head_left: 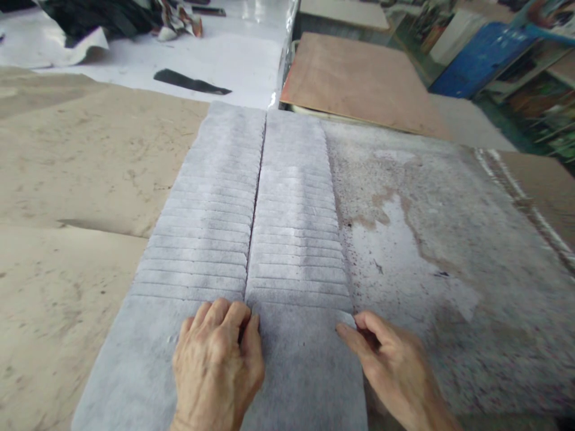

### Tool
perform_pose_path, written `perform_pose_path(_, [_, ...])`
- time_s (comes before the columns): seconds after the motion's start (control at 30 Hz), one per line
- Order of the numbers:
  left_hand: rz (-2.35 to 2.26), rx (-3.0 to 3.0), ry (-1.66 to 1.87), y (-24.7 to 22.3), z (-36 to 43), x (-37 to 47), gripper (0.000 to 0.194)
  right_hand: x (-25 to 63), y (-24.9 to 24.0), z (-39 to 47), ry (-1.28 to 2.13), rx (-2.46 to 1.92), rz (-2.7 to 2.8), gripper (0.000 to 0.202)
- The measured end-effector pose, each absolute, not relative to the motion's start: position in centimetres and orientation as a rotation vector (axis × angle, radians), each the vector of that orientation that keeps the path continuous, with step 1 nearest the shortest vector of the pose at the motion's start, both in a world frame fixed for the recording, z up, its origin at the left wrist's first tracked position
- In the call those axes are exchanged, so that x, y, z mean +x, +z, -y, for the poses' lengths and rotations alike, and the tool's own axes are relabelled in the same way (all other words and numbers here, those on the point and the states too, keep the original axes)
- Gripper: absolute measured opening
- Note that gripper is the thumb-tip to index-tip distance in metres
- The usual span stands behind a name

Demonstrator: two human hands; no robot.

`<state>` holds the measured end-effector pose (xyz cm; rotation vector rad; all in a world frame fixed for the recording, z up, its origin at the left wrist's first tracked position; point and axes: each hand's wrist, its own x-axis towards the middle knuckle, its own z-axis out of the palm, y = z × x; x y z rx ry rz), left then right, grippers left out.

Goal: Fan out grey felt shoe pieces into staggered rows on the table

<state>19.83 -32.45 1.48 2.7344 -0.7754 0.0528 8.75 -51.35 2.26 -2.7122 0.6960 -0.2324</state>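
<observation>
Two side-by-side columns of grey felt-like sheets run away from me, the left column point(202, 209) and the right column point(296, 209). Their sheets overlap in a staggered row, so only narrow strips of most show. At the right column's near end lies a grey sheet point(305, 371) in full view. My right hand point(395, 365) pinches its far right corner between thumb and forefinger, lifting that corner slightly. Closed over the seam between the columns, my left hand point(218, 359) has its thumb and forefinger at this sheet's far left corner; its fingertips are partly hidden.
Brown paper point(67, 167) covers the table on the left. To the right is a stained work surface point(426, 239), with a brown board point(354, 84) behind it. A dark strip point(191, 82) and dark material point(108, 21) lie on a white surface point(242, 60) at the back.
</observation>
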Motion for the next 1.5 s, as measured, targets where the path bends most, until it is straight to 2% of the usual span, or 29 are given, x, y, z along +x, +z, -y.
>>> perform_pose_path(0.1, [0.797,2.750,0.167,1.5,32.6,19.9,0.006,8.8,2.0,51.8,-0.453,-2.869,-0.492,0.018])
perform_pose_path(0.2, [0.900,2.637,0.185,1.4,32.6,20.4,0.030,9.3,2.1,52.7,-0.457,-2.876,-0.225,0.028])
perform_pose_path(0.27, [0.969,2.570,0.085,1.4,32.6,21.0,0.038,9.7,2.3,53.4,-0.392,-2.834,-0.184,0.031])
perform_pose_path(0.47, [0.862,2.611,-0.242,2.6,33.4,22.3,0.023,10.5,2.5,54.3,-0.116,-2.660,-0.492,0.020])
perform_pose_path(0.57, [0.808,2.665,-0.306,3.3,33.9,22.3,0.014,10.6,2.6,54.1,-0.117,-2.645,-0.573,0.014])
perform_pose_path(0.7, [0.743,2.702,-0.299,3.4,33.7,22.2,0.005,10.3,2.7,53.5,-0.186,-2.647,-0.521,0.021])
perform_pose_path(0.87, [0.746,2.647,-0.267,3.0,33.0,22.0,0.017,9.7,2.5,52.8,-0.231,-2.640,-0.577,0.036])
perform_pose_path(1.03, [0.745,2.660,-0.266,2.8,33.0,21.9,0.023,10.1,2.4,52.6,-0.172,-2.602,-0.660,0.039])
perform_pose_path(1.37, [0.701,2.684,-0.198,2.4,33.3,21.8,0.019,10.3,2.4,52.8,-0.066,-2.651,-0.729,0.040])
perform_pose_path(1.5, [0.685,2.716,-0.087,2.1,33.3,21.3,0.012,9.8,1.4,53.3,-0.295,-2.826,-0.610,0.027])
